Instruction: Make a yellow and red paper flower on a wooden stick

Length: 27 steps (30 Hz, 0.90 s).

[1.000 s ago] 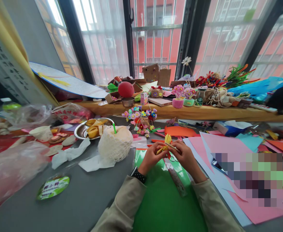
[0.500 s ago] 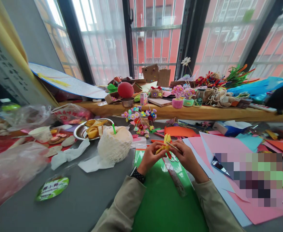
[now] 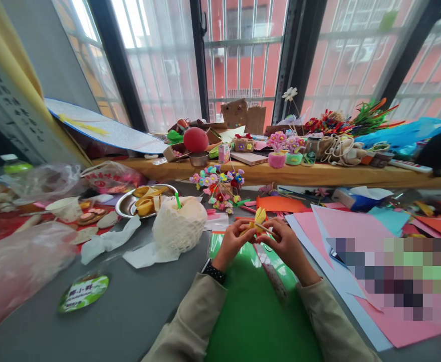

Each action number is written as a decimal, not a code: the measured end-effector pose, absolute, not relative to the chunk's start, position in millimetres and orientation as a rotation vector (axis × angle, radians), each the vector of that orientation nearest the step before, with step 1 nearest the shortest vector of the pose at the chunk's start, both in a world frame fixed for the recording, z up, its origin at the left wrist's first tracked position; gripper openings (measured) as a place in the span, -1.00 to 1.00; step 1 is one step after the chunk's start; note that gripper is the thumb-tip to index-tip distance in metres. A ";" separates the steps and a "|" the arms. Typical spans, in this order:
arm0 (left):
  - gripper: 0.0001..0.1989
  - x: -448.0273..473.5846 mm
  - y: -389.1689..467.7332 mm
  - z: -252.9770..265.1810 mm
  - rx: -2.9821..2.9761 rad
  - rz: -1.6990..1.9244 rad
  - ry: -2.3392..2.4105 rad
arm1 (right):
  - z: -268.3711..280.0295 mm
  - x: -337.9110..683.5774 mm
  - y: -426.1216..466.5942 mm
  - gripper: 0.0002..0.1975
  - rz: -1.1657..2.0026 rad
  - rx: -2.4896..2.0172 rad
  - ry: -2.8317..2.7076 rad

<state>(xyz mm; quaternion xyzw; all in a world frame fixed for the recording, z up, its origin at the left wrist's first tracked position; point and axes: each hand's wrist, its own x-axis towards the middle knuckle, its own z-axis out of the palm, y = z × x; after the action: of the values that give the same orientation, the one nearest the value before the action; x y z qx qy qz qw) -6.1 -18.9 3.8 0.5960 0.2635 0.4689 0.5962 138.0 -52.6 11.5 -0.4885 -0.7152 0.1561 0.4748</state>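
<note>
Between my hands is a yellow paper flower (image 3: 260, 216) with narrow upright petals. My left hand (image 3: 233, 242) is closed, its fingertips pinching the flower's base from the left. In my right hand (image 3: 286, 246) a thin wooden stick (image 3: 264, 229) is pinched, its tip against the yellow paper. Both hands hover over a shiny green mat (image 3: 258, 311). A clear ruler-like strip (image 3: 273, 276) lies on the mat under my hands. Scissor handles show only partly beneath the right fingers.
Left of my hands stands a coconut (image 3: 179, 223) in white foam netting with a green straw. Behind it is a steel bowl (image 3: 119, 205) with peels. Pink paper sheets (image 3: 386, 322) and a blurred-out patch lie right. A bouquet of small craft flowers (image 3: 218, 186) stands ahead.
The stick in my right hand has tilted and shifted slightly left across the flower's base. The petals look a little more spread. My left hand keeps nearly the same place.
</note>
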 end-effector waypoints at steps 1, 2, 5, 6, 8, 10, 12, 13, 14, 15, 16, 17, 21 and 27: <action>-0.73 -6.3 -18.6 4.1 1.393 1.096 0.631 | 11.7 136.5 -53.1 -0.76 0.383 -1.206 -1.749; -0.73 -6.5 -18.3 4.1 1.405 1.102 0.650 | 12.1 135.4 -53.6 -0.75 0.382 -1.214 -1.751; -0.72 -6.9 -17.1 3.0 1.451 1.113 0.714 | 14.2 134.0 -55.4 -0.74 0.365 -1.234 -1.762; -0.71 -7.0 -16.7 2.4 1.466 1.115 0.735 | 15.0 133.9 -56.0 -0.74 0.353 -1.238 -1.766; -0.70 -7.2 -16.0 1.2 1.498 1.122 0.767 | 16.0 133.5 -57.0 -0.74 0.337 -1.238 -1.773; -0.70 -7.5 -15.5 0.0 1.525 1.134 0.780 | 15.9 132.8 -57.6 -0.76 0.351 -1.227 -1.786; -0.69 -7.5 -15.2 -0.9 1.532 1.147 0.782 | 14.6 131.9 -57.7 -0.78 0.392 -1.223 -1.794; -0.69 -7.5 -15.2 -1.3 1.528 1.154 0.780 | 13.6 131.5 -57.6 -0.79 0.413 -1.230 -1.796; -0.69 -7.4 -15.2 -1.5 1.519 1.159 0.775 | 12.5 131.2 -57.5 -0.80 0.429 -1.243 -1.797; -0.68 -7.2 -15.3 -1.6 1.505 1.158 0.771 | 11.5 131.2 -57.3 -0.80 0.437 -1.261 -1.795; -0.68 -7.0 -15.5 -1.5 1.487 1.153 0.766 | 10.7 131.4 -57.1 -0.81 0.437 -1.280 -1.793; -0.67 -6.7 -15.7 -1.2 1.469 1.144 0.759 | 10.1 131.7 -57.0 -0.82 0.433 -1.294 -1.792; -0.64 -6.2 -17.0 1.4 1.419 1.126 0.733 | 10.2 134.2 -57.0 -0.84 0.431 -1.285 -1.783; -0.67 -7.0 -18.9 5.4 1.389 1.143 0.734 | 13.3 136.3 -57.8 -0.85 0.497 -1.220 -1.783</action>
<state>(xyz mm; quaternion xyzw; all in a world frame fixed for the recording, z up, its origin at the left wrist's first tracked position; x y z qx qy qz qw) -7.0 -18.9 5.4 0.5903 0.3121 0.4858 0.5640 136.3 -57.8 13.3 -0.4927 -0.7199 0.2006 0.4458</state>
